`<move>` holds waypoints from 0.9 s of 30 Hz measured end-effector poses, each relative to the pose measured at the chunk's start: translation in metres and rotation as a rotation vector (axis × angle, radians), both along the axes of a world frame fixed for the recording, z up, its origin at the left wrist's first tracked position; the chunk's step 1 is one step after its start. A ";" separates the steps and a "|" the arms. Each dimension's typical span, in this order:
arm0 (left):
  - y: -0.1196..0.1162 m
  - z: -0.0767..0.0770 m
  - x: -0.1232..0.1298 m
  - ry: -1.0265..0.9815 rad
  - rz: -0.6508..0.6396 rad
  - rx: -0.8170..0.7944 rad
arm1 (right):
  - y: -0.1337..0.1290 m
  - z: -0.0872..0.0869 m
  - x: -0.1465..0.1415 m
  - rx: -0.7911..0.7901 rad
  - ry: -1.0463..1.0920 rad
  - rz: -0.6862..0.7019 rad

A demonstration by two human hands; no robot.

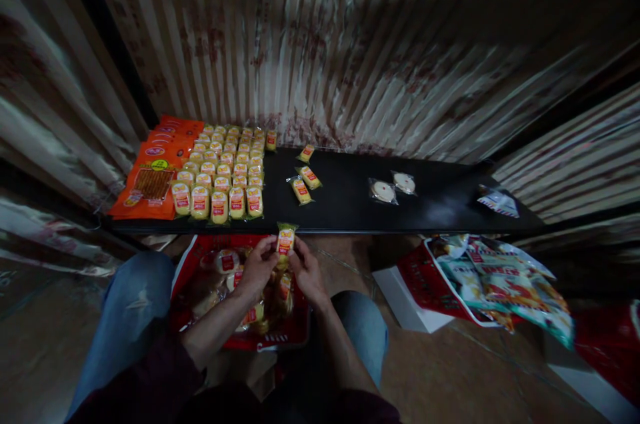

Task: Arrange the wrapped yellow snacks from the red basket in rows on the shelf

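Between my two hands I hold a small yellow packaged snack cake [285, 241] with a red and white label, upright over a red basket [181, 271]. My left hand [259, 265] pinches its left side, and my right hand [306, 271] grips its right side. Below them, the basket holds more wrapped snacks [227, 261]. On the black shelf [340, 211] ahead, packed rows of the same yellow cakes [220, 174] stand at the left. Several loose cakes, one of them a tilted cake [301, 191], lie to the right of the rows.
Orange snack bags [155, 171] overlap at the shelf's left end. Two round white wrapped pastries [384, 191] and a white-blue packet [497, 202] lie farther right. A red basket [417, 277] of green-white bags is on the right, by a white box [410, 304]. Pleated curtains [310, 64] hang behind.
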State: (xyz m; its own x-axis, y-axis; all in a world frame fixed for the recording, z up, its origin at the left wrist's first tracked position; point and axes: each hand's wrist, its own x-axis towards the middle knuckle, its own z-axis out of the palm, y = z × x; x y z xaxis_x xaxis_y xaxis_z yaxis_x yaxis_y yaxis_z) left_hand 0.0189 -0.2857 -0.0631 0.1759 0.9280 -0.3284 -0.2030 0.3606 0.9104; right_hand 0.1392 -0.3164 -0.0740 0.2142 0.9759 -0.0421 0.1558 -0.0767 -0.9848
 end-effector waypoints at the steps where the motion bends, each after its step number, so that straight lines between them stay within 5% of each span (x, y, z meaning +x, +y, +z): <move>1: 0.002 0.000 0.000 0.007 -0.005 0.023 | 0.001 0.000 -0.001 0.006 -0.019 -0.020; 9: 0.013 0.010 0.005 0.072 0.002 0.148 | 0.009 0.005 -0.005 0.066 -0.095 -0.129; 16: 0.030 0.024 0.009 0.084 -0.032 0.200 | 0.022 0.013 -0.006 0.080 0.015 -0.092; 27: 0.070 0.046 0.023 0.284 -0.086 0.298 | 0.071 0.016 0.010 0.169 -0.138 -0.159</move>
